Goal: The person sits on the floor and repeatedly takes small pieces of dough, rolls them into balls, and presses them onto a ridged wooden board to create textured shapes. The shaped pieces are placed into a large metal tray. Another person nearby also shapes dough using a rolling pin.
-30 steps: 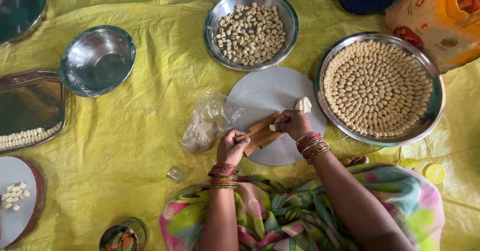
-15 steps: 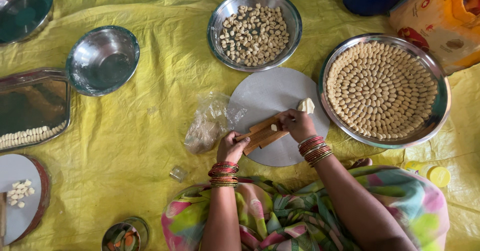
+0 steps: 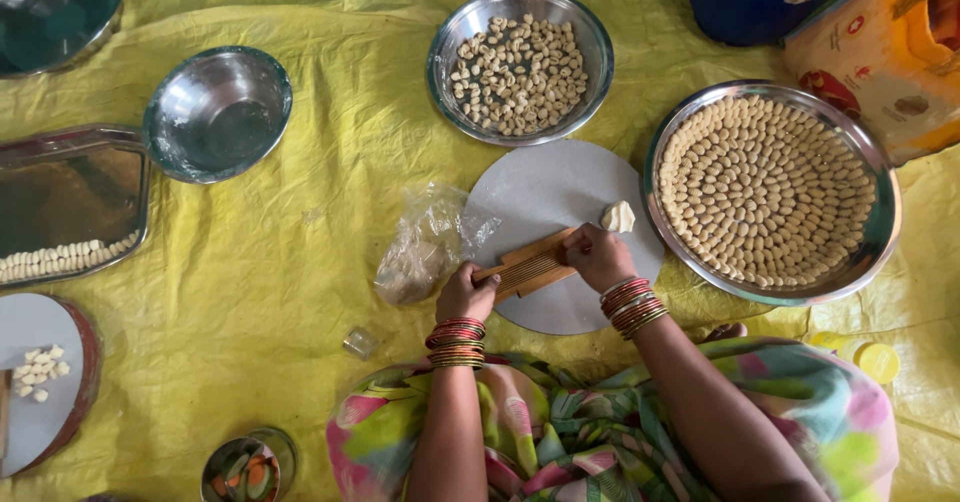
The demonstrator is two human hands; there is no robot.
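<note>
Two hands: left hand (image 3: pixel 466 294), right hand (image 3: pixel 598 258); one ridged wooden board (image 3: pixel 527 267); one dough lump (image 3: pixel 618 216); two round grey boards (image 3: pixel 545 197) (image 3: pixel 30 402); one empty steel bowl (image 3: pixel 217 112); one bowl of shaped pieces (image 3: pixel 519 64); one filled round tray (image 3: pixel 768 192); one plastic bag (image 3: pixel 425 247).

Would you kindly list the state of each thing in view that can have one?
Ridged wooden board: held at both ends.
Left hand: gripping the board.
Right hand: pressing on the board.
Large steel tray: packed with shaped pieces.
Steel bowl: partly filled with pieces.
Smaller steel bowl: empty.
Plastic bag: crumpled, open.
</note>
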